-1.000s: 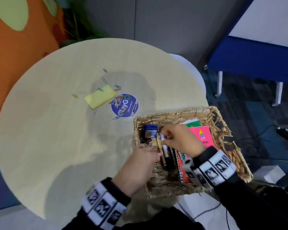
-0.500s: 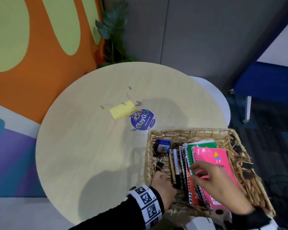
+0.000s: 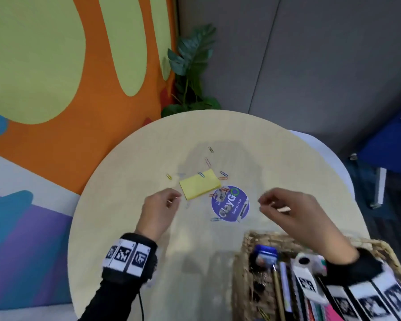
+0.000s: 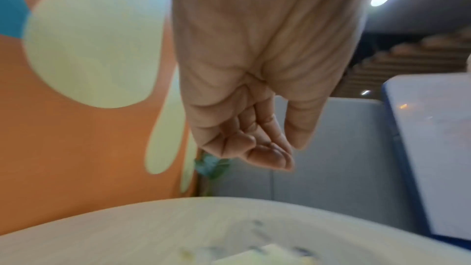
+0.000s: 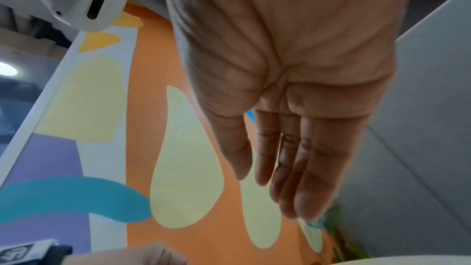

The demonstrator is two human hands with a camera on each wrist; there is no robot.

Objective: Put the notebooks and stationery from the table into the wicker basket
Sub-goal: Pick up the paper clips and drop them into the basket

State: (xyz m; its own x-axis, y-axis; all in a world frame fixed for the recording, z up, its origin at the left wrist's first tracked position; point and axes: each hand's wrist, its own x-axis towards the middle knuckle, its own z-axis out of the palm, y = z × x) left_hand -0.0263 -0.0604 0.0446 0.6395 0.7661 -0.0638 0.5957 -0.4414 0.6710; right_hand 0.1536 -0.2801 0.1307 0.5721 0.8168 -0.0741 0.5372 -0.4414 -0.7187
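Over a round table, the left hand hovers just short of a yellow sticky pad, its fingers loosely curled and holding nothing; the left wrist view shows the palm bare. The pad lies near the table's middle with coloured paper clips scattered around it, one clip on the pad's far edge, others beside and on a round blue sticker. To the right, the right hand hangs above the table, released, with fingers nearly straight in the right wrist view and nothing in it. At the near right edge sits the wicker basket, already holding notebooks, pens and a small blue box.

The step in hand looks to be gathering what is left. The pad should lift cleanly if pinched by its long edges. The clips are thin and flat on the wood; sweeping them together first, or sliding each to a fingertip pinch, would likely beat plucking them singly. A clip dropped through the basket's weave is a risk.

The sticker reads "ClayGo" with a smaller line, seemingly "Clean as you go"; other writing is too blurred to read.
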